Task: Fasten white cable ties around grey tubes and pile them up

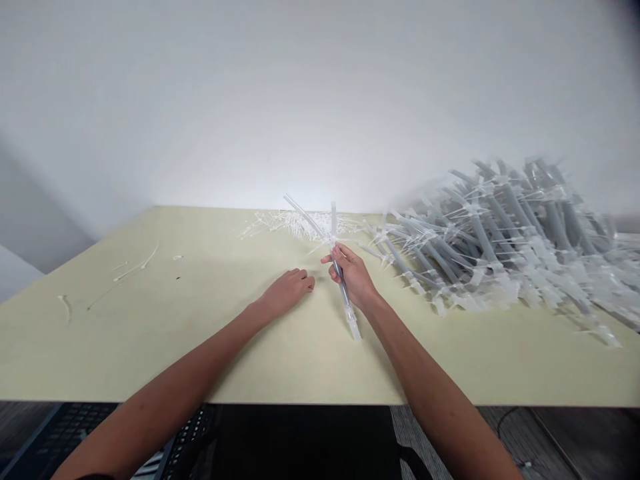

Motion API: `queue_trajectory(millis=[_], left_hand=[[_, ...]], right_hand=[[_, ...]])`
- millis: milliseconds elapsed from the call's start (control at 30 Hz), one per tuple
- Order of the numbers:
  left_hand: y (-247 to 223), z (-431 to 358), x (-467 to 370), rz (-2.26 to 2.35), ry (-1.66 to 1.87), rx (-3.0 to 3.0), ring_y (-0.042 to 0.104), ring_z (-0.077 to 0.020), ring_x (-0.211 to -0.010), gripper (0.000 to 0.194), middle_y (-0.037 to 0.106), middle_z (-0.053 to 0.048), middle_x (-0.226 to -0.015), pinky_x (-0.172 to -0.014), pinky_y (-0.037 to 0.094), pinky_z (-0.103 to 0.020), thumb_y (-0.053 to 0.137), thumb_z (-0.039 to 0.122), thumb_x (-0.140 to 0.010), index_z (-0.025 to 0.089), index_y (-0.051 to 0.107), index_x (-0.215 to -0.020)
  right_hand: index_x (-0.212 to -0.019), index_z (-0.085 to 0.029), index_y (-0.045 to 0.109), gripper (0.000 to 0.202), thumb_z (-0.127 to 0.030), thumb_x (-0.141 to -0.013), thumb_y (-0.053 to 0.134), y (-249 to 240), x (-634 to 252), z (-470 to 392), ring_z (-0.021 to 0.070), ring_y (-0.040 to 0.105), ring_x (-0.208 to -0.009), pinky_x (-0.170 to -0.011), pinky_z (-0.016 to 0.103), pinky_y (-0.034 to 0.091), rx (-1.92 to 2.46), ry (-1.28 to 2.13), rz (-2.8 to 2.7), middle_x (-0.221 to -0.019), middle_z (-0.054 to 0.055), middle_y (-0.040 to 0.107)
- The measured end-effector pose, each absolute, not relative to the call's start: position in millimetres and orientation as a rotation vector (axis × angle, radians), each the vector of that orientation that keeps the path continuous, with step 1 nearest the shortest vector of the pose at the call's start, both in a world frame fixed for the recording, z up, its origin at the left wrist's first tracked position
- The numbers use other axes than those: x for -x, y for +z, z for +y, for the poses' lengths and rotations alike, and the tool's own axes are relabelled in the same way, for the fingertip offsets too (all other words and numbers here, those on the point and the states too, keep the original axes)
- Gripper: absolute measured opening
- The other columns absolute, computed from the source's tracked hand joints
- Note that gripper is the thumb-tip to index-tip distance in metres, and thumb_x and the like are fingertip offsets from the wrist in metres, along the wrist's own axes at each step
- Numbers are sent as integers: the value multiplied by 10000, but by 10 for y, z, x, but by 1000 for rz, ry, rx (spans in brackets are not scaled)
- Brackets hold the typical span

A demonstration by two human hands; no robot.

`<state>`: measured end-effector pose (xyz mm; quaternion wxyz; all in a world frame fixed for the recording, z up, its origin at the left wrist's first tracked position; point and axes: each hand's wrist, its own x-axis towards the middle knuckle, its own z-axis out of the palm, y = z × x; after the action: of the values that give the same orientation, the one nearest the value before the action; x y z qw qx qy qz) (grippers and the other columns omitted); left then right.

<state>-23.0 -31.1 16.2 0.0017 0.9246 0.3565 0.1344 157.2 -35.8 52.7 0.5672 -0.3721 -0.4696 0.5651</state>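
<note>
Left strips: a few loose white strips (144,265) lie on the table (200,360) at the left of the frame, well apart from your hands.
Left hand: your left hand (286,291) rests near the centre with its fingers curled in; whether it holds anything under them, you cannot tell from here.
White ties: a flat pile of thin white pieces (297,227) lies beyond it, upper centre, against the wall.
Grey tube: the piece (343,288) is at the centre, tilted, two clear arms splaying from its top joint, a clear end pointing down.
Right hand: your right hand (355,273) pinches that tube just below the joint — a light, steady hold should serve best, leaving the joint uncovered for your left fingers.
Right heap: many similar tubes (510,220) fill the right side — best keep your right forearm clear of their spiky ends.
</note>
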Motion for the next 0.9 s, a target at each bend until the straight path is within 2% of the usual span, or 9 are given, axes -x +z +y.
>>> queue_trajectory(millis=[100, 233, 400, 533, 600, 733, 900], left_hand=[[147, -318, 221, 1119, 417, -2941, 453, -161, -780, 269, 489, -54, -825, -708, 365, -272, 275, 240, -925, 152, 523, -866], [139, -316, 230, 1300, 442, -2904, 462, -186, -844, 245, 500, -71, -916, -765, 364, -311, 358, 344, -904, 160, 502, -975], [125, -300, 234, 1414, 375, -2855, 467, -181, -808, 238, 506, -70, -857, -734, 364, -303, 299, 253, -919, 148, 508, -880], [121, -311, 217, 1410, 461, -2822, 466, -197, -875, 261, 510, -75, -921, -795, 353, -330, 353, 351, -901, 165, 503, -1006], [117, -314, 207, 1357, 475, -2813, 464, -195, -869, 262, 508, -69, -921, -796, 354, -331, 365, 367, -895, 177, 507, -1005], [84, -299, 210, 1294, 510, -2801, 453, -181, -804, 212, 494, -63, -861, -741, 368, -308, 319, 264, -907, 161, 500, -867], [37, -277, 236, 1279, 577, -2758, 443, -185, -821, 209, 482, -68, -862, -756, 372, -320, 297, 90, -847, 159, 492, -879]], right_hand=[[-934, -192, 537, 369, -477, -711, 612, 489, -1571, -331, 40, 398, -433, -389, 196, 259, 856, 1354, -1084, -778, 26, 612], [-845, -188, 528, 313, -471, -731, 595, 444, -1551, -306, 30, 375, -419, -378, 187, 229, 842, 1327, -1063, -752, 14, 591], [-835, -192, 534, 305, -466, -718, 599, 406, -1532, -292, 36, 375, -398, -363, 193, 217, 880, 1227, -1024, -700, -4, 568], [-898, -173, 586, 312, -426, -715, 597, 382, -1540, -284, 37, 383, -395, -363, 202, 215, 905, 1210, -1007, -705, 3, 578], [-936, -155, 604, 329, -393, -709, 602, 372, -1542, -283, 39, 392, -405, -369, 207, 227, 910, 1221, -997, -728, 19, 595], [-902, -121, 624, 314, -335, -672, 632, 365, -1539, -281, 51, 422, -433, -389, 218, 278, 925, 1244, -965, -767, 62, 634], [-865, -119, 634, 278, -335, -693, 618, 373, -1543, -272, 76, 472, -499, -436, 229, 362, 901, 1328, -904, -810, 83, 644]])
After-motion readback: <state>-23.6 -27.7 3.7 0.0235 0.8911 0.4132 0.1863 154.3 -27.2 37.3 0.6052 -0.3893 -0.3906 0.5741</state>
